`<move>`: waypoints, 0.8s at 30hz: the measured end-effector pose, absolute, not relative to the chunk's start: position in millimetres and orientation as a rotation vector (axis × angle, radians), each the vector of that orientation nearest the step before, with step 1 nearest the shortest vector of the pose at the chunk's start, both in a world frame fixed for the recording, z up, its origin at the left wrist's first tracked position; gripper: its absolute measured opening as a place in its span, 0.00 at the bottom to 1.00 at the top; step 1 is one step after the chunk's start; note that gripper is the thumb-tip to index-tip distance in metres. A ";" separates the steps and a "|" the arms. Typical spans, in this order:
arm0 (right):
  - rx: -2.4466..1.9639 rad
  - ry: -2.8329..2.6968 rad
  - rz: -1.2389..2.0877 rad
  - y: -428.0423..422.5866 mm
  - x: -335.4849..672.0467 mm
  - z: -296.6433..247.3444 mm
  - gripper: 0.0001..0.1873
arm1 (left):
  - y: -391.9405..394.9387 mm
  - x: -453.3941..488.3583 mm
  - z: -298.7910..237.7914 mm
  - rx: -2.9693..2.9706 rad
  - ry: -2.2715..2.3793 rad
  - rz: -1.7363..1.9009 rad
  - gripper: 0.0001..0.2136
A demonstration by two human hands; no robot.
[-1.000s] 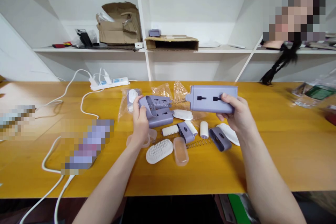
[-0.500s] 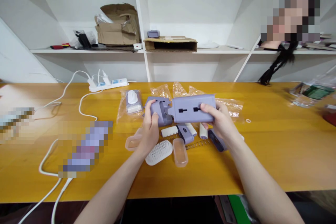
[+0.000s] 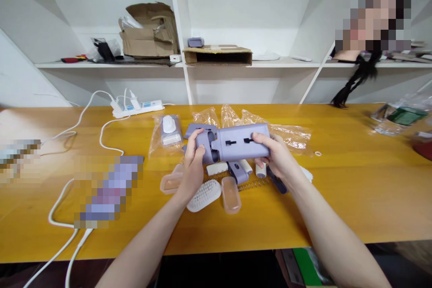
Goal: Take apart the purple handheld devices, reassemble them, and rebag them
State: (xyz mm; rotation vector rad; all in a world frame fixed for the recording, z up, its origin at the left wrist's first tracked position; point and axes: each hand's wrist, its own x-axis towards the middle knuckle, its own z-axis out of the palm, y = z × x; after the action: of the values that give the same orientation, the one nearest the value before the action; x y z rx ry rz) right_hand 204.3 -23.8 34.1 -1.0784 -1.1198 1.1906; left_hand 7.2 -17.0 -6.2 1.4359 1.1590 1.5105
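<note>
Both my hands hold a lilac plastic assembly above the yellow table (image 3: 354, 189). My right hand (image 3: 275, 157) is closed round the long lilac housing (image 3: 239, 146) with two dark slots. My left hand (image 3: 192, 166) grips the shorter lilac end piece (image 3: 206, 148), which is pushed into the housing's left end. Below the hands lie a white brush head (image 3: 204, 195), a translucent pink cap (image 3: 231, 194), a metal spring (image 3: 254, 183) and several small white and lilac parts.
A bagged lilac-and-white part (image 3: 168, 131) and crumpled clear bags (image 3: 290, 135) lie behind the hands. A white power strip (image 3: 137, 108) with cables sits at the back left. Shelves with cardboard boxes (image 3: 218, 55) stand behind the table. A person is at the far right.
My right hand brought the long housing left and down until it met the end piece in my left hand. The two pieces, apart a second ago, are now pushed together.
</note>
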 end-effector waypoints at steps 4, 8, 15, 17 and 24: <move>-1.097 -1.094 1.222 -21.8 206.3 34.2 0.17 | -14.9 5.5 -7.2 1.395 1.157 1.504 0.19; -1.135 -1.035 1.274 -20.5 205.9 34.7 0.18 | -14.9 4.8 -7.2 1.377 1.145 1.470 0.19; -1.119 -0.984 1.307 -17.9 204.6 30.9 0.18 | -14.0 4.1 -6.8 1.370 1.149 1.462 0.19; -1.105 -0.987 1.303 -17.7 204.4 30.6 0.18 | -13.7 3.8 -6.5 1.368 1.164 1.458 0.19; -1.093 -1.024 1.304 -18.7 203.5 31.3 0.18 | -18.1 4.3 -0.8 1.416 1.172 1.469 0.18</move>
State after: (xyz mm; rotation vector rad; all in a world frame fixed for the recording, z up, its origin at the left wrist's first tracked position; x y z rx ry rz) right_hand 203.5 -18.7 31.3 -1.0926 -1.0244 1.3037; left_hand 4.3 -18.1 -0.8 1.4162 1.1718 1.4686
